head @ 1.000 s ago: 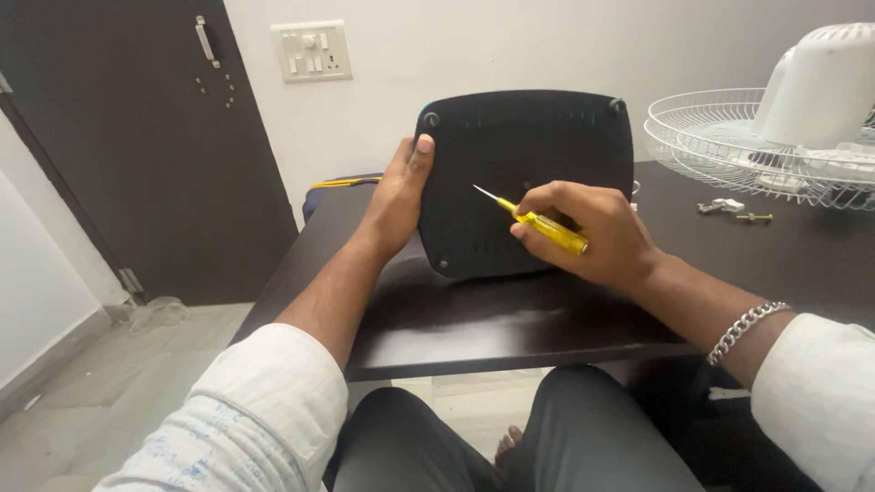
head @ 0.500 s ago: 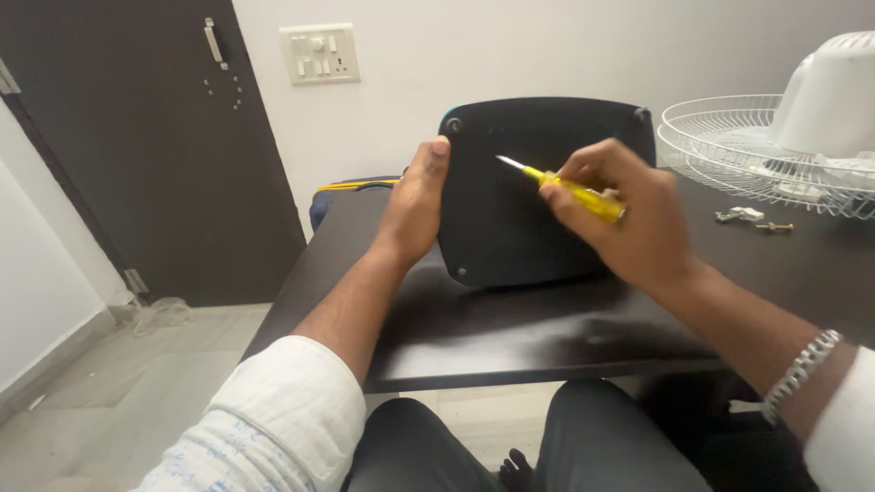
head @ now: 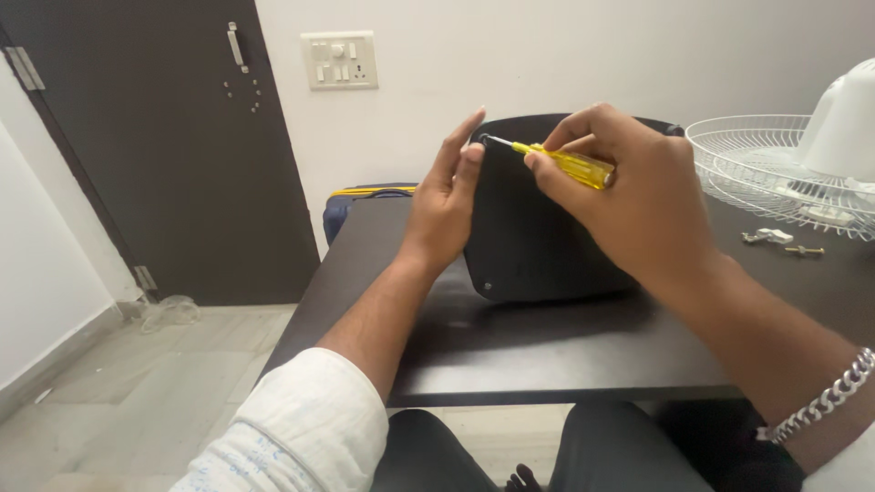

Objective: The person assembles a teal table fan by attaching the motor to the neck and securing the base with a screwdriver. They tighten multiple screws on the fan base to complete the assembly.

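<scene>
Steadying the black base (head: 547,228) upright on the table (head: 510,337), the left hand (head: 447,196) rests flat on its edge, fingers straight and loose. The right hand (head: 629,191) pinches a yellow screwdriver (head: 556,162), tip at the corner screw (head: 484,140) beside the left fingertips. Seating the tip squarely and pressing along the shaft should prevent slipping.

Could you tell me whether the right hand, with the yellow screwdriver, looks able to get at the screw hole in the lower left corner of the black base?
Probably yes. The lower-left screw hole on the upright black base faces the person uncovered; the left hand braces the edge higher up, and the right hand with the screwdriver has open space below.
</scene>
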